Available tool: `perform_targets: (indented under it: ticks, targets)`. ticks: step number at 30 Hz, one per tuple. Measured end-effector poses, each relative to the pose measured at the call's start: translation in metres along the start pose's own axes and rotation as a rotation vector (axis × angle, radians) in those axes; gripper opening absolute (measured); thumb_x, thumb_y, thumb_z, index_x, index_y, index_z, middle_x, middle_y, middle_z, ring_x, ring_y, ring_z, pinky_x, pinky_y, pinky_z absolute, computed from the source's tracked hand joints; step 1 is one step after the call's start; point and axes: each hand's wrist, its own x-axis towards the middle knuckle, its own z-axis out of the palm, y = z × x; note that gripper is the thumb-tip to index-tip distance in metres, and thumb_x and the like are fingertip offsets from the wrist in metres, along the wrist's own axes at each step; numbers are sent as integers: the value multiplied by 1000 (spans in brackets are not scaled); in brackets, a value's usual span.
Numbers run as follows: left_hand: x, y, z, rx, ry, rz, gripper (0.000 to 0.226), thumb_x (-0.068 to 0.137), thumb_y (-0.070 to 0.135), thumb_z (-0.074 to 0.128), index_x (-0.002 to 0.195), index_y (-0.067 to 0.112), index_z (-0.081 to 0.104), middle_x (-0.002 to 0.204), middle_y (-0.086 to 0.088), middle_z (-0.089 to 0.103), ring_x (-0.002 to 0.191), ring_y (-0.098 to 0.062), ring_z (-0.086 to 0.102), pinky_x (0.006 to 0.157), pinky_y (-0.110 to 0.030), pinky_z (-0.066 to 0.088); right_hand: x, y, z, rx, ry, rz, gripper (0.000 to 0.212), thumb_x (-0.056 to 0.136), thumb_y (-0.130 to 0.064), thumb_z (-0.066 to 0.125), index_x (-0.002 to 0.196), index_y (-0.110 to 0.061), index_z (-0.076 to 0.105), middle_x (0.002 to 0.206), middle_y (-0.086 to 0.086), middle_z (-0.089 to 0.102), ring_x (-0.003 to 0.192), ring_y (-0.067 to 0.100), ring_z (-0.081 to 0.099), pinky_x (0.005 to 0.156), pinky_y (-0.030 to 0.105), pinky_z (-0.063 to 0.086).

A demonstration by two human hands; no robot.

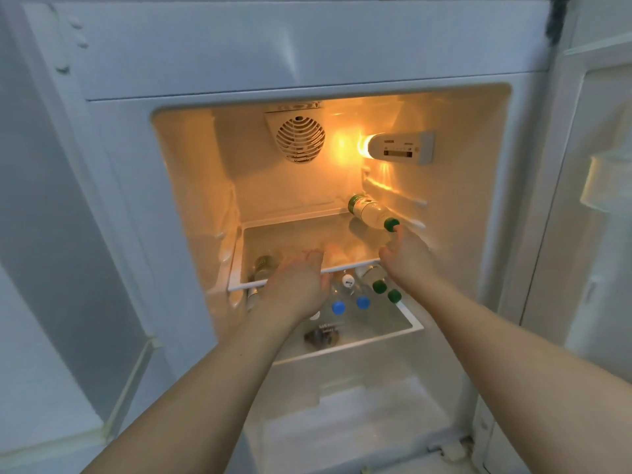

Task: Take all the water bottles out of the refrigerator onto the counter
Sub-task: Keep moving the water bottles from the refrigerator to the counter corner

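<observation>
The refrigerator stands open, lit inside. One water bottle with a green cap lies on its side at the right of the glass shelf. My right hand reaches to it, a fingertip touching the cap, fingers fairly straight. My left hand is flat and open just below the shelf's front edge, holding nothing. Under the shelf lie several bottles: two with blue caps, two with green caps, one with a white cap, and a bottle at the left seen through the glass.
A white drawer under the shelf holds the lower bottles and a dark small item. A fan grille and a control box sit at the back. The open door with its bins is at the right.
</observation>
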Motion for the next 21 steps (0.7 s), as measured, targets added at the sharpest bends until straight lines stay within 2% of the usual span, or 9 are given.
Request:
perform_targets:
  ticks: [3, 5, 9, 13, 16, 21]
  targets:
    - [34, -2, 7, 13, -9, -32, 46, 100, 37, 39, 140, 14, 40, 138, -8, 49, 123, -25, 47, 97, -34, 38, 35, 11, 14, -42, 17, 3, 39, 86, -16, 48, 125, -9, 48, 116, 11, 59, 98, 27, 59, 80, 39, 52]
    - [53, -5, 12, 20, -3, -44, 46, 101, 38, 38, 140, 14, 40, 139, -7, 48, 123, -24, 47, 96, -34, 39, 57, 17, 19, -88, 10, 11, 37, 90, -19, 48, 126, -8, 46, 118, 11, 57, 101, 28, 58, 80, 40, 52]
    - [85, -12, 30, -14, -12, -67, 48, 101, 38, 37, 142, 13, 37, 144, -7, 44, 128, -25, 44, 102, -36, 37, 96, 28, 30, -150, -26, 16, 32, 94, -21, 48, 123, -7, 46, 112, 11, 59, 95, 28, 60, 73, 38, 51]
    - [106, -16, 52, -8, -75, -91, 53, 101, 39, 35, 145, 11, 33, 149, -9, 39, 134, -27, 38, 111, -42, 32, 120, 34, 46, -184, -29, 0, 30, 95, -22, 48, 121, -7, 51, 107, 10, 64, 92, 26, 63, 78, 40, 56]
    - [112, -19, 61, -21, -83, -109, 53, 100, 42, 34, 142, 9, 36, 147, -11, 41, 133, -28, 39, 111, -45, 32, 132, 37, 52, -210, -29, -1, 30, 96, -21, 49, 121, -5, 51, 107, 12, 65, 94, 27, 64, 79, 39, 54]
    - [108, -20, 68, -40, -1, -125, 55, 99, 47, 34, 139, 10, 40, 143, -9, 45, 129, -25, 43, 108, -41, 35, 139, 44, 59, -272, 5, -14, 29, 94, -16, 55, 120, -7, 50, 104, 10, 65, 91, 26, 64, 73, 36, 51]
